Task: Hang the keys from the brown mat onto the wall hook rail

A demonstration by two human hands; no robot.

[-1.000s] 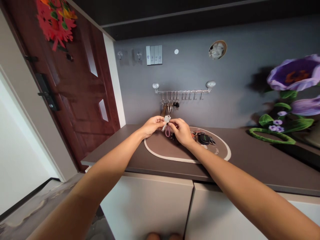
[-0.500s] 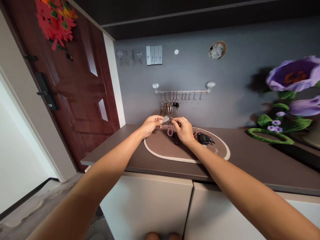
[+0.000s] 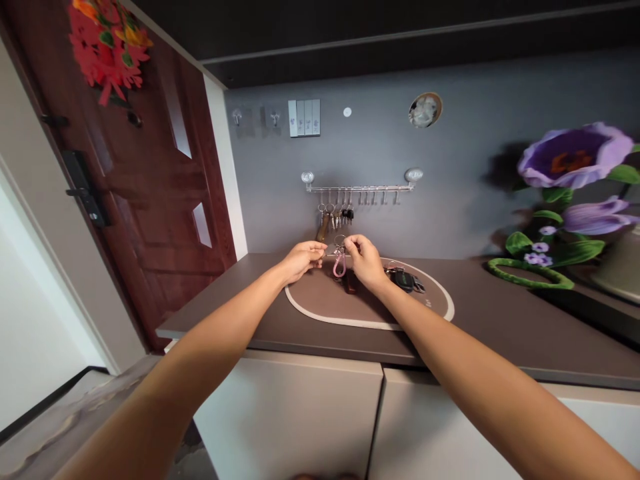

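My right hand [image 3: 364, 260] pinches a metal key ring [image 3: 341, 239] above the mat. A pink loop strap [image 3: 339, 266] hangs down from this ring. Just left of it, my left hand [image 3: 304, 260] has thumb and fingers pressed together around a key, mostly hidden and seen nearly edge-on. On the brown oval mat [image 3: 345, 325] with a pale rim lies a bunch of keys with a black fob [image 3: 405, 281], right beside my right wrist. Something dark red, partly covered by my right hand, shows below the strap.
A clear hook rail [image 3: 360, 189] on the grey wall carries several hanging keys [image 3: 336, 217] on its left hooks. Purple artificial flowers [image 3: 575, 160] stand on the countertop [image 3: 500, 327] at the right. A dark shelf [image 3: 400, 40] juts out overhead. At the left is a red-brown door [image 3: 165, 220].
The grey flat key head between my hands has turned and no longer shows its broad side. The pink strap and ring are plainer to see. My view has shifted slightly.
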